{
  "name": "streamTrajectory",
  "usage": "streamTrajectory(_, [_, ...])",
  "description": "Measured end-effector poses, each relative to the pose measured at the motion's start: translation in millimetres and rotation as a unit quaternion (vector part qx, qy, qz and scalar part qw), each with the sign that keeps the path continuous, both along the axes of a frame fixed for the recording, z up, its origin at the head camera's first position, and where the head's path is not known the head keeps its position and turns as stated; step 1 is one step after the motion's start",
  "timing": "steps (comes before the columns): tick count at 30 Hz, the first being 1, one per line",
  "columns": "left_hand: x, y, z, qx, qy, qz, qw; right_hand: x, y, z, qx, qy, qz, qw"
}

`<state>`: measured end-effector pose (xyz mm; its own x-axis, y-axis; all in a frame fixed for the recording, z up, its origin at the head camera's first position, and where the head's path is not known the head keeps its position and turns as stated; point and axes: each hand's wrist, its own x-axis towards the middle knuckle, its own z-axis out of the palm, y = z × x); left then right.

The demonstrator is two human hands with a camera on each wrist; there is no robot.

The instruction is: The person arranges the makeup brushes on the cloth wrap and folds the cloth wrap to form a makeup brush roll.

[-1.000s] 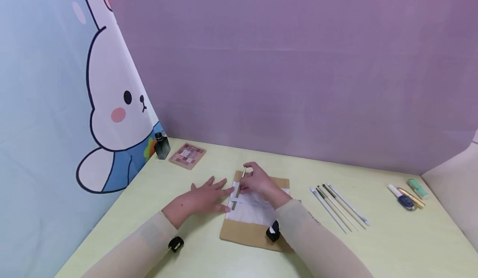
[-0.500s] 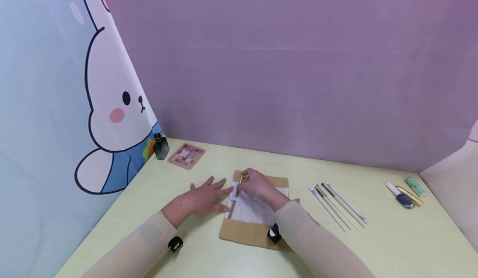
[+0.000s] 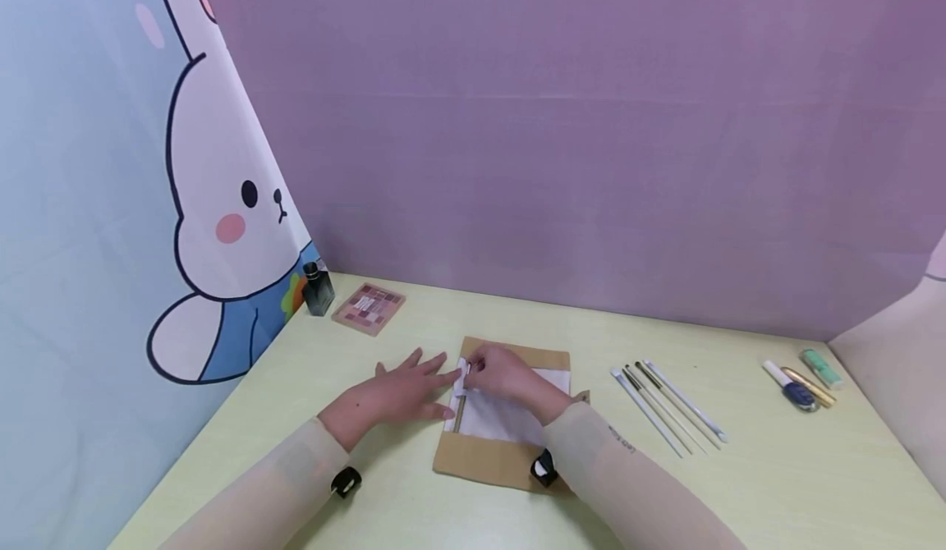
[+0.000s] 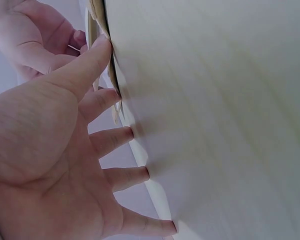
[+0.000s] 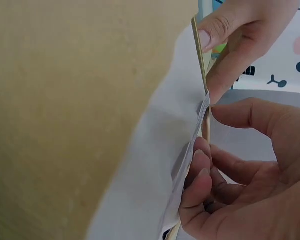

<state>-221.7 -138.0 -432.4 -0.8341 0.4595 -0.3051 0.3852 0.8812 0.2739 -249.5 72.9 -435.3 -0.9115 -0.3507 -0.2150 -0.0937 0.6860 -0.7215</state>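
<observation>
A tan cloth roll [image 3: 484,457] with a white lining [image 3: 502,419] lies spread on the table. Along its left side a slim gold stick [image 3: 461,415] passes under a white strap; its exact kind cannot be told. My right hand [image 3: 504,373] pinches the stick near its far end, which the fingers hide. In the right wrist view, thumb and curled fingers close around the stick [image 5: 199,52] beside the strap [image 5: 192,142]. My left hand [image 3: 399,390] rests with fingers spread at the roll's left edge. Seen from the left wrist, its fingertips [image 4: 125,132] press on the tabletop.
Several makeup brushes [image 3: 668,410] lie side by side right of the roll. Farther right are a navy-and-white item [image 3: 792,387], a gold tube [image 3: 813,387] and a green tube [image 3: 822,368]. A dark bottle [image 3: 318,290] and a pink palette [image 3: 369,309] stand back left.
My right hand has moved toward me and slightly left, sliding the gold stick's near end farther past the strap, toward the roll's front. My left hand has stayed in place.
</observation>
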Motion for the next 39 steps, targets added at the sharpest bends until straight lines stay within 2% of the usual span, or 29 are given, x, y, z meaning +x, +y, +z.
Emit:
streamTrajectory(5, [-1.1, 1.0, -1.0, -0.007, 0.002, -0.001, 1.0000, 2.7, 0.5, 0.1, 0.011, -0.011, 0.011, 0.9998])
streamTrajectory(10, [-2.5, 1.3, -2.5, -0.011, 0.003, -0.001, 0.9999, 4.5, 1.6, -0.3, 0.015, -0.006, 0.016, 0.9997])
streamTrajectory(14, [-3.0, 1.0, -3.2, -0.013, 0.005, 0.000, 0.9999, 5.7, 2.0, -0.9, 0.011, 0.004, 0.036, 0.9993])
streamTrajectory(18, [-2.6, 0.6, -3.4, -0.014, 0.005, 0.001, 0.9999, 7.2, 3.8, -0.7, 0.008, -0.003, 0.043, 0.9991])
streamTrajectory(23, [-2.7, 0.2, -4.5, -0.015, 0.004, 0.001, 0.9999, 8.6, 12.4, 3.9, 0.004, 0.003, 0.022, 0.9997])
streamTrajectory(30, [-1.4, 0.9, -0.8, -0.014, 0.001, 0.003, 0.9999, 7.1, 34.6, 16.0, -0.089, -0.016, -0.024, 0.9956])
streamTrajectory(39, [-1.2, 0.6, -2.1, -0.013, 0.002, 0.002, 0.9999, 10.4, 76.3, 35.7, -0.123, 0.003, -0.053, 0.9910])
